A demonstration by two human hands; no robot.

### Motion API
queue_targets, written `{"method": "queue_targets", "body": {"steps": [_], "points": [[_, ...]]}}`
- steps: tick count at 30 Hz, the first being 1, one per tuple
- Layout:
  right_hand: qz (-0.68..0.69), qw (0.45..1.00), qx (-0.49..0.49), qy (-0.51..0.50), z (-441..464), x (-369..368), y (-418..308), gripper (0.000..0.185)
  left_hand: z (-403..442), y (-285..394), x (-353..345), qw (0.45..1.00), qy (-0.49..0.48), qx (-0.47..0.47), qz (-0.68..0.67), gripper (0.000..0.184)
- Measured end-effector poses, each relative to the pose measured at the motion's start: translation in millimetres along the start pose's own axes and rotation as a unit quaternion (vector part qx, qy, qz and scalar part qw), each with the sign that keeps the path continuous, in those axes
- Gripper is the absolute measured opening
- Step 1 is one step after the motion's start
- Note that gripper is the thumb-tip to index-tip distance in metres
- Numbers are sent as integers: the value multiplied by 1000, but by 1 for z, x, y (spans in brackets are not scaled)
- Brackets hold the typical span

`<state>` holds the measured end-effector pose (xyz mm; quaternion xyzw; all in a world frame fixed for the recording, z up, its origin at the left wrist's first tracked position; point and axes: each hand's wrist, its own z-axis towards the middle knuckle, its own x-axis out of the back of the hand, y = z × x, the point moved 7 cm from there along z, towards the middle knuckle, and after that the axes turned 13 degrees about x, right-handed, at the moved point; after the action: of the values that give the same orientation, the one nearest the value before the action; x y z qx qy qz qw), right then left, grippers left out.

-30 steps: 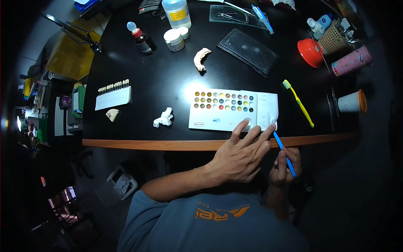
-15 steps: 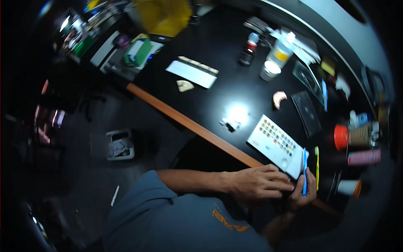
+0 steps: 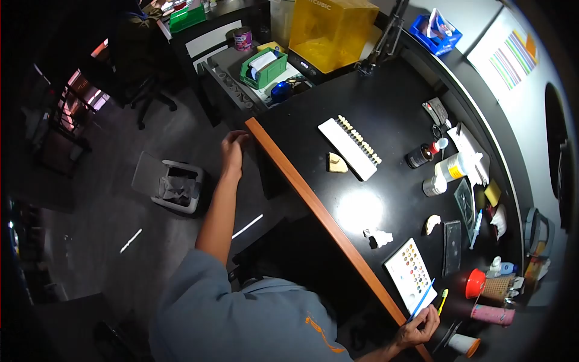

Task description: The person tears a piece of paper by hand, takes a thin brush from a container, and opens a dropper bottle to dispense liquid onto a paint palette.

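My right hand (image 3: 420, 327) is closed on a slim blue stick (image 3: 424, 297), which points up over the right end of the white palette (image 3: 405, 273) with its rows of coloured wells. Far from it, my left hand (image 3: 234, 152) reaches beside the far left corner of the desk's wooden edge (image 3: 313, 202); its fingers bend toward that edge and their tips are hard to make out. A yellow toothbrush (image 3: 444, 300) lies just beyond my right hand. Left of the palette is a crumpled white tissue (image 3: 379, 238).
On the desk are a tooth shade guide (image 3: 351, 148), a tan dental piece (image 3: 336, 163), a dark bottle (image 3: 418, 157), a white jar (image 3: 434, 186) and a red bowl (image 3: 475, 283). A drawer (image 3: 228, 87) stands open past the desk's left end. A bin (image 3: 194, 187) is on the floor.
The view has swung left. My left hand has left the palette and my right hand and stretched out to the desk's left corner. My right hand keeps the blue stick.
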<state>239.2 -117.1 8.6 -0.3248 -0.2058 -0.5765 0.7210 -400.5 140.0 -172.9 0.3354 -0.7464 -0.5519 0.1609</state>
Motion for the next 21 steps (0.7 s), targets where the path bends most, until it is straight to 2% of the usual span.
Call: {"method": "queue_targets", "body": {"steps": [2, 5, 7, 8, 9, 12, 15, 16, 21], "points": [[-2, 999, 0, 52, -8, 1, 12, 14, 84, -70, -5, 995, 46, -35, 80, 26], [-18, 998, -11, 51, -11, 1, 16, 13, 151, -133, -36, 998, -45, -35, -20, 30], [-27, 997, 4, 70, -19, 1, 28, 13, 193, -175, -45, 995, -64, -12, -76, 32], [-48, 993, 32, 100, -4, 2, 0, 15, 214, -198, -45, 993, -58, 7, -100, 32], [-70, 987, 59, 130, 12, 9, -32, 19, 230, -219, -45, 992, -51, 21, -117, 33], [-99, 983, 62, 143, 14, 10, -37, 15, 240, -244, -46, 994, -33, 21, -105, 38], [-102, 979, 82, 154, 16, 9, -40, 12, 252, -261, -38, 998, -12, -2, -63, 53], [-174, 894, 405, 78, -24, 5, 38, 11, 246, -258, -38, 998, -13, 0, -59, 59], [-152, 896, 406, 94, -28, 9, 55, 11, 231, -245, -29, 999, -37, 9, 6, 81]]}}
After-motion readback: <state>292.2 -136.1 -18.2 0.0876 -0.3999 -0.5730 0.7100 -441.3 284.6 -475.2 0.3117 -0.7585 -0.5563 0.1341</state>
